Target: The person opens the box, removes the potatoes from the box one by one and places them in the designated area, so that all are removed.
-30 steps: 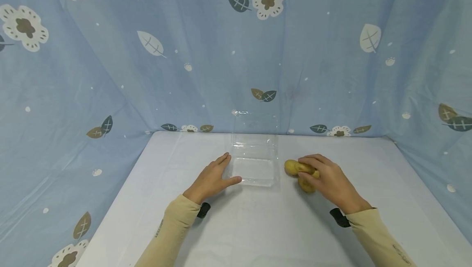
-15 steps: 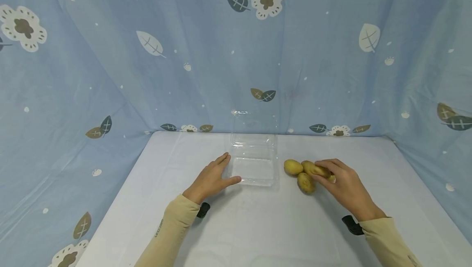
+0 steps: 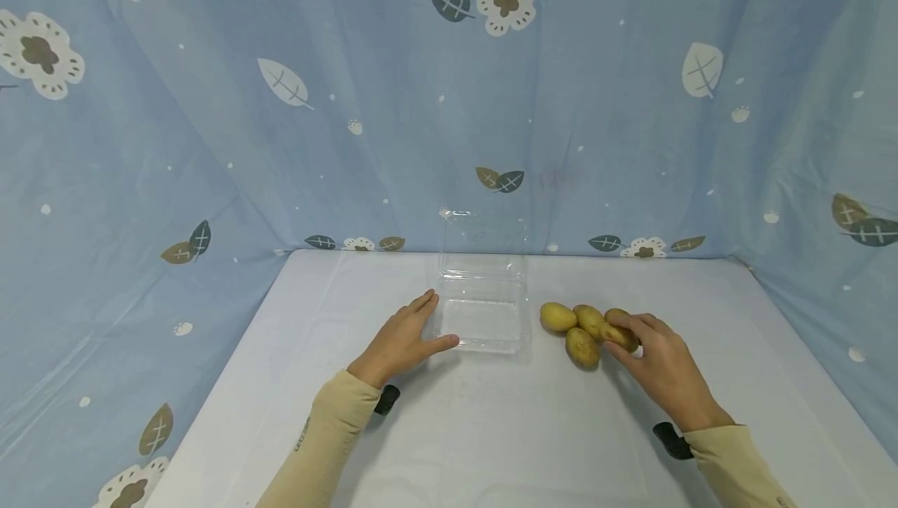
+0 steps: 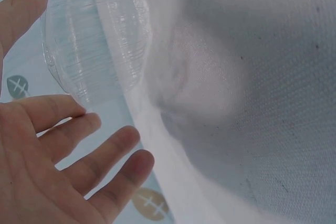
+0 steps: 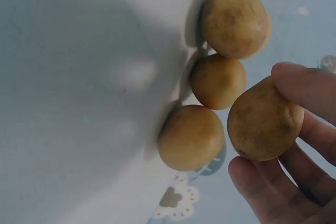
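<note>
A clear plastic clamshell box [image 3: 482, 325] stands mid-table, its lid [image 3: 484, 243] tipped up at the back. My left hand [image 3: 405, 340] lies at the box's left side, fingers spread and fairly straight; in the left wrist view its thumb and index fingertip meet or nearly meet the box's edge. To the right of the box, my right hand [image 3: 666, 364] pinches a potato [image 5: 265, 121] between thumb and fingers. Other potatoes lie close by: one at the left [image 3: 557, 317], a middle potato [image 3: 588, 322], a front potato [image 3: 582, 349], and one partly hidden behind the held potato.
The white-covered table [image 3: 505, 430] meets a blue curtain [image 3: 393, 103] with leaf and flower prints at the back and sides. A black wrist strap piece [image 3: 672, 440] shows below the right wrist.
My right hand has moved to the right with the potato, baring the left, middle and front potatoes. A potato behind the held one now shows. The left hand and box have stayed put.
</note>
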`<act>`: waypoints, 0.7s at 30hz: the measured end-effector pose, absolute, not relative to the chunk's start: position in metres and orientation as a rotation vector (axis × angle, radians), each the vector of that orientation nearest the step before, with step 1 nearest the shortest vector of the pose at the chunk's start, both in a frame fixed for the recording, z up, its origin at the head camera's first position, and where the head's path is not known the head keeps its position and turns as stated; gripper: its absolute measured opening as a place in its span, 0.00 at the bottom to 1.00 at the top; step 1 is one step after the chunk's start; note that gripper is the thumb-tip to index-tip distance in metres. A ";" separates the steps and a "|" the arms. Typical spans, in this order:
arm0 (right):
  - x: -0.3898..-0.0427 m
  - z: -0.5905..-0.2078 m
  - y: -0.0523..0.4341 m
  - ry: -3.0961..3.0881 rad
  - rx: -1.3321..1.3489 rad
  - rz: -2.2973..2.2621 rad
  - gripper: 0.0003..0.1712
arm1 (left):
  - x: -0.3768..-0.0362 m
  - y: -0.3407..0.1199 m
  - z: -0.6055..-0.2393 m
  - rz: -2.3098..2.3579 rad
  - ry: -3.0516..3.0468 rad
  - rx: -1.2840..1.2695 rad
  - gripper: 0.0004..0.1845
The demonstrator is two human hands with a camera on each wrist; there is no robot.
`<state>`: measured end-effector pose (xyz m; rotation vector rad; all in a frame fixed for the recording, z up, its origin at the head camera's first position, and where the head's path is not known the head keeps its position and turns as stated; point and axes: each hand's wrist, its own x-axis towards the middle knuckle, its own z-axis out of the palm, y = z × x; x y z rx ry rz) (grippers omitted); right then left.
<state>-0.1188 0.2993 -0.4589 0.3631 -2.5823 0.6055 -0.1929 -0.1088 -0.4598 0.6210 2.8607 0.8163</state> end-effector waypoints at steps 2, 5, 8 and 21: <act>-0.119 -0.461 0.299 -2.585 0.355 0.593 0.28 | -0.193 -0.110 -0.460 0.820 2.858 0.618 0.53; -0.119 -0.464 0.297 -2.581 0.343 0.573 0.27 | -0.193 -0.110 -0.460 0.828 2.854 0.620 0.52; -0.119 -0.466 0.297 -2.568 0.332 0.567 0.28 | -0.193 -0.110 -0.460 0.831 2.855 0.628 0.51; -0.118 -0.476 0.293 -2.538 0.320 0.560 0.26 | -0.193 -0.109 -0.459 0.807 2.857 0.624 0.53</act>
